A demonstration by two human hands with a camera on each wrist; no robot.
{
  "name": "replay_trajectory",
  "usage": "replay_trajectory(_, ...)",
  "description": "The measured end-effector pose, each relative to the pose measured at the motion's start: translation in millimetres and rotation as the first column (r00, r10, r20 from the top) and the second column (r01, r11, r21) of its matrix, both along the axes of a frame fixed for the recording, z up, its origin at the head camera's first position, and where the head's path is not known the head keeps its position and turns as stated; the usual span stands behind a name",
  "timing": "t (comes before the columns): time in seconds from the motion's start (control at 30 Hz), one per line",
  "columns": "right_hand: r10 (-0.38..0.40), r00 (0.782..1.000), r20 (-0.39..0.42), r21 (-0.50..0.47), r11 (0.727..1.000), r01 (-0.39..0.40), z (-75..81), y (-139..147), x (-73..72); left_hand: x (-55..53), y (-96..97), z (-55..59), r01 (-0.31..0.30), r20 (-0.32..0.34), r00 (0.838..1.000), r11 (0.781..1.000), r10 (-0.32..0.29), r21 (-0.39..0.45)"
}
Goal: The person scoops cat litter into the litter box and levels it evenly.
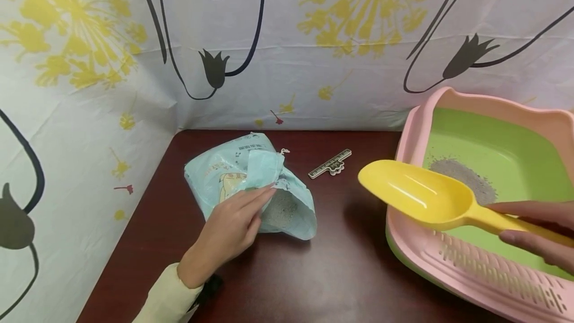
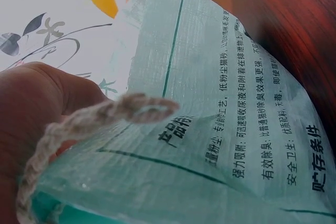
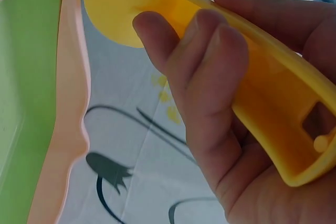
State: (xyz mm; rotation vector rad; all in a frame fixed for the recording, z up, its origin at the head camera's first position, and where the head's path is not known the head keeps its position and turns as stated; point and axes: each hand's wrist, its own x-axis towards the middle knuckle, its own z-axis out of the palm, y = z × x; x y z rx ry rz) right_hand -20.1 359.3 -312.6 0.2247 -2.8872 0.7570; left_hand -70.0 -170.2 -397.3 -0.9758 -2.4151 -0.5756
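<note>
A light blue bag of cat litter (image 1: 228, 163) lies on its side on the table, its mouth facing right and grey litter (image 1: 281, 209) visible inside. My left hand (image 1: 233, 221) holds the bag by the upper rim of its mouth; in the left wrist view the printed bag side (image 2: 231, 124) fills much of the picture. My right hand (image 1: 538, 228) grips the handle of a yellow scoop (image 1: 417, 193) above the near left rim of a litter box. No litter shows in the scoop's bowl. Fingers (image 3: 215, 66) wrap the hollow handle in the right wrist view.
The litter box (image 1: 414, 136), pink-rimmed with a green base, stands at the right, a small heap of grey litter (image 1: 464, 178) inside. A ruler-shaped clip (image 1: 330, 164) lies between bag and box. Patterned cloth (image 1: 287, 49) hangs behind the dark red table (image 1: 287, 278).
</note>
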Motion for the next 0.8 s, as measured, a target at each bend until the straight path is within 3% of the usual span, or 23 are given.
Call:
replay_trajectory(0.13,0.151,0.982,-0.114,0.122,0.983,-0.137,7.9,-18,-1.3,0.1,0.5,-0.1,0.001,0.005,1.0,1.0,-0.001,0.001)
replay_trajectory(0.23,0.277,0.937,-0.213,0.202,0.951,-0.235,9.0,-28,-3.3,0.4,0.5,-0.2,0.0,0.006,1.0,1.0,0.0,0.003)
replay_trajectory(0.33,0.356,0.9,-0.252,0.252,0.922,-0.294,10.5,-36,-4.3,0.4,0.4,-0.3,-0.001,0.005,1.0,1.0,0.001,0.003)
replay_trajectory(0.53,0.448,0.855,-0.261,0.227,0.889,-0.397,11.7,-51,-2.0,-0.1,0.8,-0.7,-0.003,0.006,1.0,1.0,0.003,-0.004)
replay_trajectory(0.8,0.601,0.777,-0.188,0.195,0.798,-0.57,20.2,-81,-1.8,-1.4,1.5,-1.0,-0.001,-0.011,1.0,1.0,0.001,0.001)
